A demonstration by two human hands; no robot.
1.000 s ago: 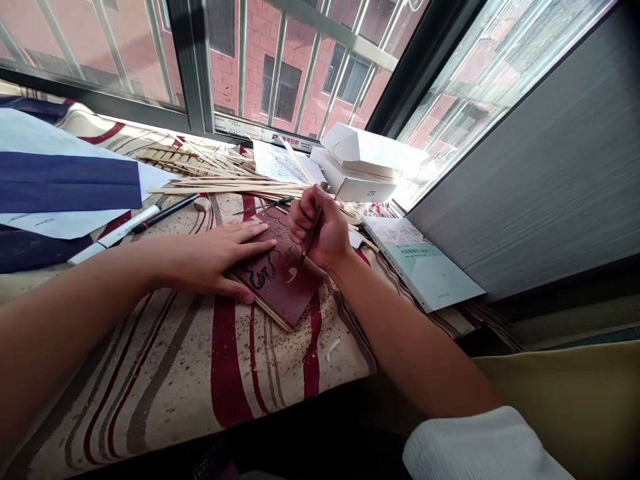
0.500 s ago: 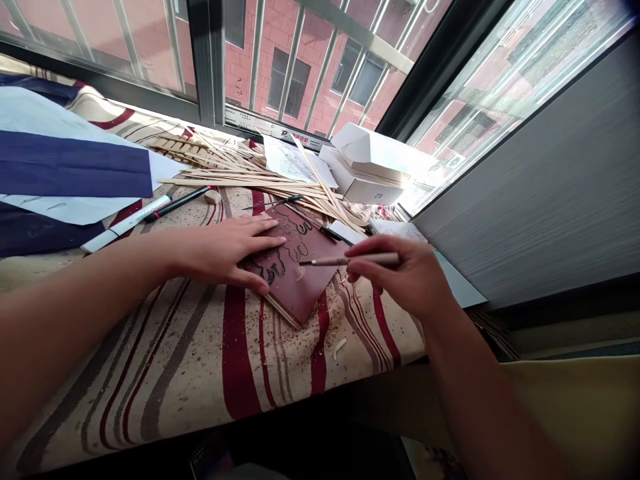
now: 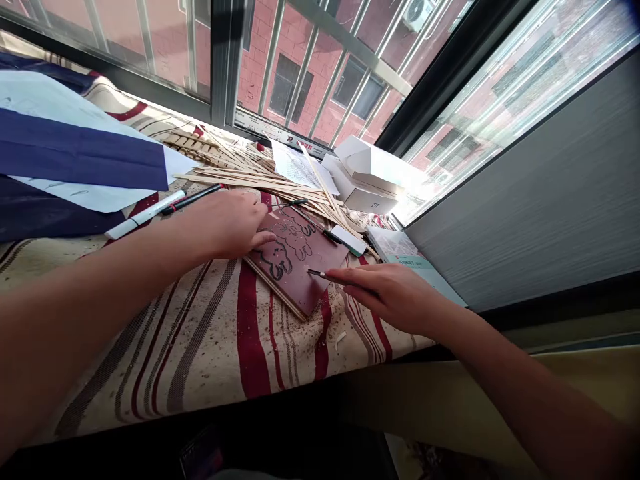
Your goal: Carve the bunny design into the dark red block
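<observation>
A reddish-brown board (image 3: 320, 253) with dark carved outlines, shaped like rabbits, lies at a slant on the striped cloth. Over its left edge rests my left hand (image 3: 227, 223), thumb on the surface and fingers bent but apart from it; it holds nothing I can see. My right hand (image 3: 395, 293) is closed around a slim carving tool (image 3: 320, 274), index finger stretched along it, the handle mostly hidden under the palm. The tool's metal tip is at the plain lower right part of the board, close to a small pale mark.
Behind the board lie a thin dark tool (image 3: 293, 202), a black pen (image 3: 331, 236) and several wooden strips (image 3: 240, 177). A white box (image 3: 370, 180) stands by the window. Markers (image 3: 145, 215) lie left; a booklet (image 3: 410, 257) lies right. Crumbs dot the cloth (image 3: 210, 353).
My left hand has drawn back toward the board's far left edge, its fingers now bent instead of spread flat. My right hand has lowered and flattened, bringing the carving tool down to the board.
</observation>
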